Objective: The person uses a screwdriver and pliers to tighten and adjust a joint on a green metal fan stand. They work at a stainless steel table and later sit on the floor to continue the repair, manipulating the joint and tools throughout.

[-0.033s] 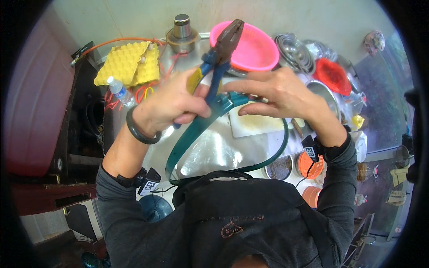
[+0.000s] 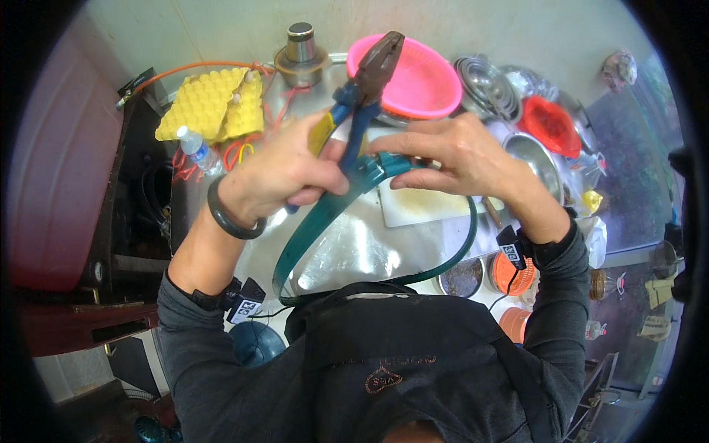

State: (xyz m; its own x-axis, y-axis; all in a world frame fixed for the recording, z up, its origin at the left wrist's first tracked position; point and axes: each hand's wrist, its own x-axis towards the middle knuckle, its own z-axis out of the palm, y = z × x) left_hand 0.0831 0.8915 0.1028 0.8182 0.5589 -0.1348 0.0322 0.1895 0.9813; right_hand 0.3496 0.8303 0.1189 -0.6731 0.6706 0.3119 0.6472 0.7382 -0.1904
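My left hand (image 2: 284, 166) is closed round pliers (image 2: 380, 70), whose blue-and-yellow handles lie in the palm. Their dark, worn jaws point up and away. The left thumb also presses on a glossy teal-green flat band (image 2: 314, 232), bent into a large loop that hangs toward my apron. At the loop's top, a folded or overlapped part (image 2: 384, 168) lies between both hands. My right hand (image 2: 473, 155) pinches the band's end there, thumb below and fingers above. A small light-coloured bit shows at those fingertips; I cannot make out what it is.
Beneath the loop lies a white cutting board (image 2: 421, 203) on the metal table (image 2: 347, 258). Yellow egg trays (image 2: 199, 103) and a water bottle (image 2: 198, 150) stand at left. A pink basket (image 2: 425, 81), steel bowls (image 2: 487, 88) and a red basin (image 2: 550, 125) line the back.
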